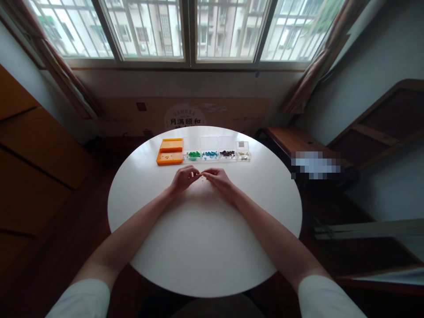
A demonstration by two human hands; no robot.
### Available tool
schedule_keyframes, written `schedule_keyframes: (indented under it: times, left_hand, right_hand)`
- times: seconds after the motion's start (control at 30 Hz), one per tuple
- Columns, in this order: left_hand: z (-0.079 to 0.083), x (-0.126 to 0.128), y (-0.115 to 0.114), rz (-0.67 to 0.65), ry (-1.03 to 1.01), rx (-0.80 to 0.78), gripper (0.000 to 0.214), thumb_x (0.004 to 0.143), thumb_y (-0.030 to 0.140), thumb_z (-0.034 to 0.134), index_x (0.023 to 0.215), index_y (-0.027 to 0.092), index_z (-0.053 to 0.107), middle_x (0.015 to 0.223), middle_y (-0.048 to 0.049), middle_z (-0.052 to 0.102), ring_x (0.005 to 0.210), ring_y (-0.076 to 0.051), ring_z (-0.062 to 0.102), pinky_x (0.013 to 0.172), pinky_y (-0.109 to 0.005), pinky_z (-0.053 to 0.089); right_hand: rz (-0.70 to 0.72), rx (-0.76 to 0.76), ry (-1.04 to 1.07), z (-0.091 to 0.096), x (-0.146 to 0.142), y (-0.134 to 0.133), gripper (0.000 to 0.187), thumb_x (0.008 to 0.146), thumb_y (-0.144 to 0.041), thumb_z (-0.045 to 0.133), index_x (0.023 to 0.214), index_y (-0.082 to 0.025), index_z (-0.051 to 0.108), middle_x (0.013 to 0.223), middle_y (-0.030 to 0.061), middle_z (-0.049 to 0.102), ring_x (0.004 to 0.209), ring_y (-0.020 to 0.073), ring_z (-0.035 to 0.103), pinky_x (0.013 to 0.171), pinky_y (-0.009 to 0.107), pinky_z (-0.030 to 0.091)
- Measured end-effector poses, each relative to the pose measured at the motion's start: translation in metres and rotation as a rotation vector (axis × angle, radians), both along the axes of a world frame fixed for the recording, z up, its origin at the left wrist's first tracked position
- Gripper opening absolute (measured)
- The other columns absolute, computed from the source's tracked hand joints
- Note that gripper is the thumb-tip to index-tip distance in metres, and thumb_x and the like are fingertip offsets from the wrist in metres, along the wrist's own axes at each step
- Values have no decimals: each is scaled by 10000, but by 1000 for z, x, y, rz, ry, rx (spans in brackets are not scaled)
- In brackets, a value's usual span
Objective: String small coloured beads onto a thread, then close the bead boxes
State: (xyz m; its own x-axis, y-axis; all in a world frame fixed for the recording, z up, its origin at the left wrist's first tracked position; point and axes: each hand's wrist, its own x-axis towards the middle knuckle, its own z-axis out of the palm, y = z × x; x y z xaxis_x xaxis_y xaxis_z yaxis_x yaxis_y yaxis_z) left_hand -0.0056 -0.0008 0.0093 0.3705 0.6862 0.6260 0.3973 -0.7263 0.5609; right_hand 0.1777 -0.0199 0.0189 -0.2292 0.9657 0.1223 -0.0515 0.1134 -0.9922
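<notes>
My left hand (185, 178) and my right hand (216, 178) meet fingertip to fingertip over the round white table (205, 247). Both are closed in a pinch, and what lies between the fingertips is too small to name. Just below them sit tiny yellowish bits (203, 178). Beyond my hands stands a row of small clear boxes with lids up, holding green pieces (194, 155), blue pieces (210, 154), dark pieces (227, 153) and pale pieces (244, 155). An orange case (169, 161) with a few small bits inside lies open at the row's left end.
Past the table's far edge, a long printed cardboard box (132, 115) leans below the barred window (152, 31). To the right is a brown wooden bench (281, 134) with a blurred-out item on it. Wooden cabinets (29, 154) stand at the left.
</notes>
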Motion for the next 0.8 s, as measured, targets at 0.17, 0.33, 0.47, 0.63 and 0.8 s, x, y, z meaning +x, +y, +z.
schedule_keyframes:
  times: [0.17,0.33,0.47,0.63,0.8]
  left_hand:
    - [0,-1,0,5,-2,5,226,805,368,603,716,162,622,645,8,569,509,-67,479,500,-190,389]
    - [-1,-1,1,4,-7,2,245,811,382,590,714,159,622,646,3,573,509,-69,481,497,-191,393]
    - [-1,0,1,2,-7,4,243,812,377,588,713,157,620,640,0,571,505,-69,477,492,-191,396]
    - [0,0,0,-14,-10,-6,208,813,347,591,738,156,624,663,-4,581,519,-67,485,496,-184,405]
    - [0,1,-1,-16,-9,-5,187,812,330,590,754,158,633,656,0,581,519,-66,490,501,-182,404]
  right_hand:
    - [3,2,12,0,0,0,308,629,-397,713,801,-142,716,660,28,635,593,109,473,579,263,343]
    - [-6,-3,23,-1,0,1,314,603,-407,730,780,-148,709,678,29,642,600,111,488,588,266,353]
    - [-8,-10,21,-1,0,1,323,594,-412,737,774,-147,703,677,30,638,607,114,489,582,259,362]
    - [-1,-3,2,-1,1,1,338,605,-421,730,789,-139,701,682,32,638,607,110,482,579,252,363]
    - [-4,8,6,1,0,1,311,606,-400,728,768,-137,703,665,26,631,594,104,476,577,254,349]
